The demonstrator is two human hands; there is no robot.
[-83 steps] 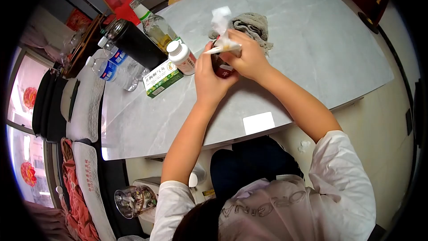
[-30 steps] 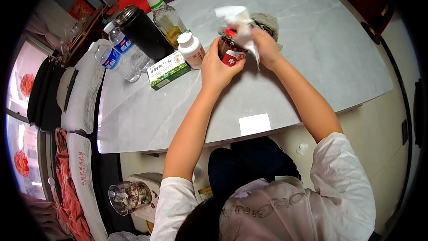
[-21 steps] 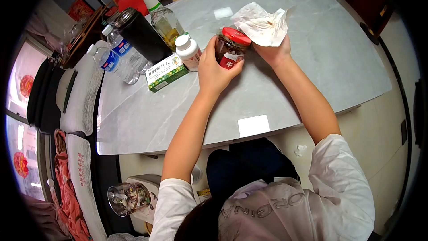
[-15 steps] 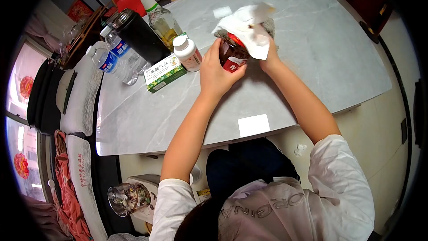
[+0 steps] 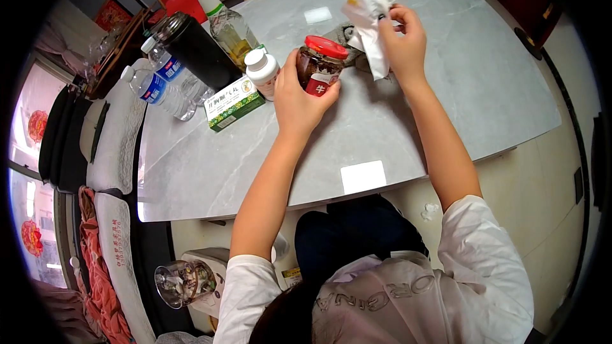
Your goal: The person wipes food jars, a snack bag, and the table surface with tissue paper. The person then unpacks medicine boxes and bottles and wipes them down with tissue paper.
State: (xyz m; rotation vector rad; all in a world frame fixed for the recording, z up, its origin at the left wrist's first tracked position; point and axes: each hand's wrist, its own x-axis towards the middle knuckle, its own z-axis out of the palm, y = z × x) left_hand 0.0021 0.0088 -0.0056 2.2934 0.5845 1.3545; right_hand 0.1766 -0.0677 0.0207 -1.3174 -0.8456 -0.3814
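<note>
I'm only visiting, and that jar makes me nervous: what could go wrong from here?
Only the left hand holds the jar, so it might slip if the grip loosens.
The white bottle stands right beside that hand; a sideways nudge could topple it.
The tissue in the right hand looks stained, so it may smear the fingers.

The jar (image 5: 308,66) in the left hand (image 5: 299,103) is dark brown, its lid (image 5: 326,46) red — its label (image 5: 319,84) red and white. The tissue (image 5: 370,30) in the right hand (image 5: 407,44) is white; the worktop (image 5: 491,70) beneath is grey with white veins.
</note>
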